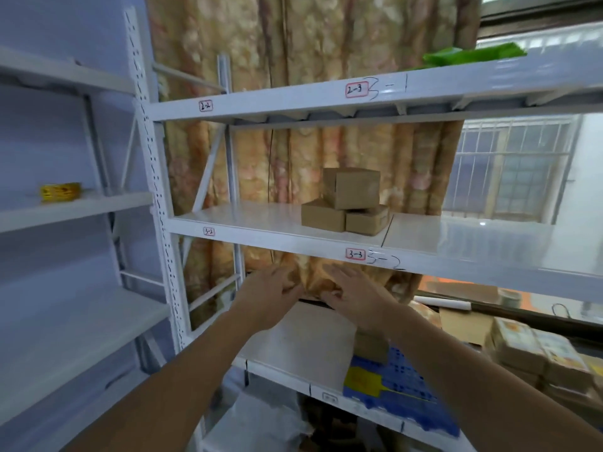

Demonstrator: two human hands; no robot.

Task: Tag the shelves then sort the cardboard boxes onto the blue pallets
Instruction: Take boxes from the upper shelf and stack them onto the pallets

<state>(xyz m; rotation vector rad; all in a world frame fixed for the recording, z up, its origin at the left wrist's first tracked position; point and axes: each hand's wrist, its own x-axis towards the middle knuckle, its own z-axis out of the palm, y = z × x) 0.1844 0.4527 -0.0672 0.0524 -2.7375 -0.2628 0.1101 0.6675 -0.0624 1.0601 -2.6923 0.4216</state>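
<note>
Both forearms lead to left hand (272,290) and right hand (350,293), below stacked cardboard boxes (347,202).

Three cardboard boxes (346,202) are sitting stacked near the middle of the middle shelf (254,223), leaving its left end and its right end open for a hand. Both hands (left hand (270,293), right hand (354,296)) are reaching into the gap under that shelf's front edge, where the curtain (313,164) is hanging close behind.
</note>
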